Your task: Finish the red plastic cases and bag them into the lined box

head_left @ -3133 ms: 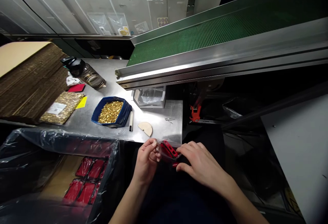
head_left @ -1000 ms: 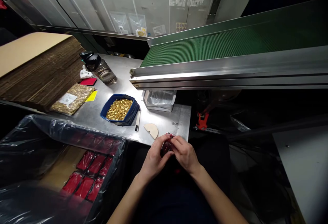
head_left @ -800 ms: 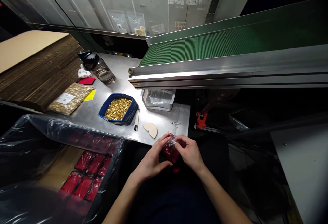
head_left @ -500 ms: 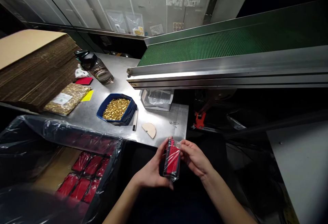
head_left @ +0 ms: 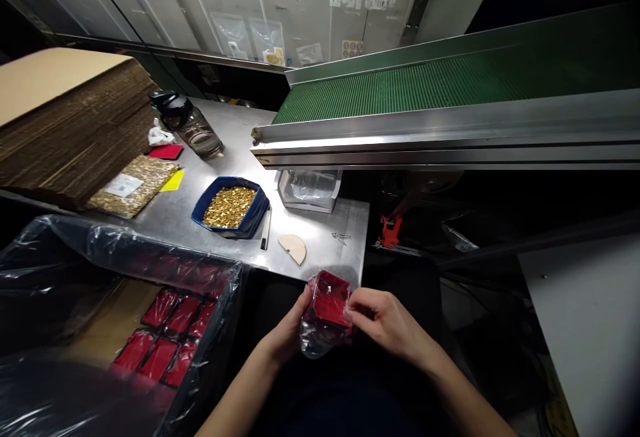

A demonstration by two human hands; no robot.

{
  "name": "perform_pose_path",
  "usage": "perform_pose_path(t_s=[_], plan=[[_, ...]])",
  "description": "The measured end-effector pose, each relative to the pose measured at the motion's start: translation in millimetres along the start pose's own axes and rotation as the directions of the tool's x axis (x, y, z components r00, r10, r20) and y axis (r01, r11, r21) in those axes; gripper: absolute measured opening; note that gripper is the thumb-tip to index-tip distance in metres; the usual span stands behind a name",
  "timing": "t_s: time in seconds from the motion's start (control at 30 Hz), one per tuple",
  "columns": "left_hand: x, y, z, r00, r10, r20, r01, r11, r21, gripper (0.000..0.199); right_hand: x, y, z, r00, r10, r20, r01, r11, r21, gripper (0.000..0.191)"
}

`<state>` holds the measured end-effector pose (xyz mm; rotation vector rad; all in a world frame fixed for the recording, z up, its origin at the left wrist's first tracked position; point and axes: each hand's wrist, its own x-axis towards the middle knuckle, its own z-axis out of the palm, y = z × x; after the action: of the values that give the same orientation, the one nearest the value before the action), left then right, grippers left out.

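A small red item with dark edges, wrapped in a clear plastic bag [head_left: 332, 298], is held above my lap, just off the table's front edge. My left hand [head_left: 286, 336] grips it from the left, with the fingers partly hidden behind it. At its right side my right hand [head_left: 386, 320] pinches the plastic between thumb and fingers. Loose clear film hangs below the item. To the left, similar red wrapped packages [head_left: 159, 359] lie in rows inside a box lined with clear plastic [head_left: 165, 250].
On the metal table [head_left: 245, 150] are a blue tray of gold pieces [head_left: 197, 214], a box cutter [head_left: 266, 229], a wooden half-disc [head_left: 294, 248], small metal pieces [head_left: 341, 238], a bin of plastic bags [head_left: 310, 207] and a water bottle [head_left: 200, 134]. A green conveyor [head_left: 380, 94] slopes overhead; cardboard [head_left: 75, 130] is stacked left.
The wrapped item has turned from its narrow side to a broad red face. My right hand has shifted slightly lower and pinches the film at its right edge.
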<state>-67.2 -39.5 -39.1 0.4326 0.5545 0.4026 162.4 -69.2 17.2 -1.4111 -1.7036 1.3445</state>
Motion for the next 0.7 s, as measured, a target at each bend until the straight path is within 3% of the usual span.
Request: perform_pose_path(t_s=[0.13,0.23,0.3,0.33,0.37,0.43,0.47,0.5,0.53,0.6,0.7], plan=[[1.7,1.2,-12.6,0.952,-0.266,0.154,0.276,0.960,-0.048,0.114,-6.9,-14.1,-8.4,0.973,-0.163,0.163,0.164,0.986,0.009,0.016],[3.3,1.0,-8.8,0.966,-0.259,0.016,0.259,0.959,-0.115,0.089,-14.2,-18.1,-7.0,0.949,-0.207,0.237,0.208,0.978,0.020,0.015],[4.8,0.3,1.8,0.981,-0.096,-0.168,0.077,0.990,-0.118,0.063,-19.9,-12.8,3.5,0.968,-0.151,0.203,0.130,0.985,0.113,0.012],[5.6,-0.4,8.4,0.966,0.022,-0.257,-0.045,0.995,-0.085,0.055,-22.7,-7.6,12.0,0.982,-0.096,0.165,0.060,0.975,0.215,0.013],[6.3,-1.4,15.0,0.932,0.148,-0.330,-0.167,0.986,-0.029,0.051,-25.2,-1.2,21.9,0.991,-0.031,0.130,-0.015,0.939,0.344,0.016],[7.1,-4.9,26.0,0.807,0.397,-0.438,-0.373,0.917,0.144,0.053,-28.9,12.5,43.0,0.991,0.096,0.098,-0.136,0.773,0.619,0.026],[7.1,-7.2,29.4,0.739,0.497,-0.455,-0.432,0.868,0.245,0.057,-30.0,18.6,52.2,0.984,0.148,0.103,-0.176,0.661,0.729,0.032],[6.8,-9.8,31.1,0.699,0.564,-0.440,-0.459,0.826,0.328,0.061,-30.5,23.4,59.5,0.975,0.191,0.113,-0.202,0.556,0.806,0.036],[6.4,-12.4,31.2,0.684,0.608,-0.403,-0.472,0.790,0.390,0.062,-30.6,26.7,64.4,0.967,0.221,0.123,-0.217,0.471,0.855,0.039],[5.2,-16.8,27.8,0.727,0.611,-0.312,-0.458,0.771,0.443,0.057,-29.3,29.0,66.3,0.957,0.256,0.136,-0.227,0.373,0.900,0.042],[4.6,-19.8,21.4,0.851,0.460,-0.255,-0.330,0.844,0.422,0.047,-24.2,26.3,54.9,0.958,0.256,0.127,-0.218,0.364,0.906,0.041]])
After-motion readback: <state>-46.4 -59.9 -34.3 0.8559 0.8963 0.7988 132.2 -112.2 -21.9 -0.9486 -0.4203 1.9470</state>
